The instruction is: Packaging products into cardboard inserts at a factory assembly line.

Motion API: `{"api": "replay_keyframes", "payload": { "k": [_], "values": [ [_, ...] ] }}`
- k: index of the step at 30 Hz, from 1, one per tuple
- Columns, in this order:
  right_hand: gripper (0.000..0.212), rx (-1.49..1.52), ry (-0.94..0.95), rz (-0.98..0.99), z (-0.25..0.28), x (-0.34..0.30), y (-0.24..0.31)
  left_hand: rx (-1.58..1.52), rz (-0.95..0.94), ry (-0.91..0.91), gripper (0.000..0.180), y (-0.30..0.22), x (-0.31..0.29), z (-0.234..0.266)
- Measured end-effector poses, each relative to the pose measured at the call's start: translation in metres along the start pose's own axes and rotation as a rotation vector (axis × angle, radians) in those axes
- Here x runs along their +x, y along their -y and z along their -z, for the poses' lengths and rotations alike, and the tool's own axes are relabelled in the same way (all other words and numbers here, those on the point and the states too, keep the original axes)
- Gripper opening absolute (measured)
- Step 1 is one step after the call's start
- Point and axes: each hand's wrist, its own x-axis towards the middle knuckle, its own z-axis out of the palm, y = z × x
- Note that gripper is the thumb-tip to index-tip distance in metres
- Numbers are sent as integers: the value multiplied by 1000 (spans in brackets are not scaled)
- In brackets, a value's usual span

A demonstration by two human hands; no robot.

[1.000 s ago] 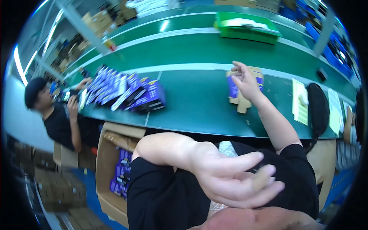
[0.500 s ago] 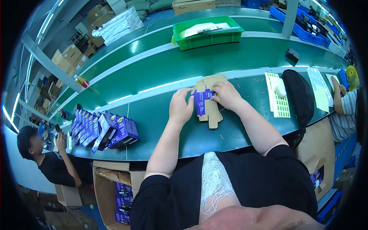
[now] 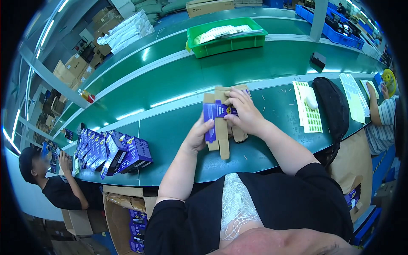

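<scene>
A partly folded carton [image 3: 221, 138], purple outside and brown inside, is in both my hands above the green bench. My left hand [image 3: 198, 133] grips its left edge, thumb on the purple face. Curled over the right side of the same carton is my right hand [image 3: 245, 111], its fingers near a fold. Behind and under it lie more flat brown carton blanks [image 3: 239, 134], largely hidden by the carton and my right hand. Further left on the bench leans a row of made-up purple boxes [image 3: 135, 154].
Sticker sheets [image 3: 312, 121] with a white mouse-shaped object [image 3: 311, 101] and a black pouch [image 3: 332, 106] lie right. A green bin [image 3: 231, 52] with papers stands beyond. An open carton [image 3: 111, 221] of purple boxes is below left. People sit at both sides.
The carton has come off the pile toward me and slightly left, with its flap turned. My left hand has moved down and now holds its edge; more blanks show behind.
</scene>
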Motion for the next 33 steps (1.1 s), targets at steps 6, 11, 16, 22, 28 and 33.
{"api": "replay_keyframes", "payload": {
  "k": [6,11,16,22,28,33],
  "values": [
    [43,441,-52,-3,13,0,7,58,-164,23,64,-7,-4,-8],
    [57,805,-439,-193,3,2,12,205,-343,-122,65,-14,-4,-21],
    [56,1261,-82,-326,0,-2,14,178,-354,-112,60,-10,-4,-10],
    [53,1352,-63,-328,4,-4,12,193,-350,-64,49,-2,-1,-9],
    [46,928,104,-424,1,-7,0,109,-225,31,40,-5,0,-5],
    [35,867,-107,-224,-2,-5,6,-65,-110,57,37,-6,0,-7]
  ]
}}
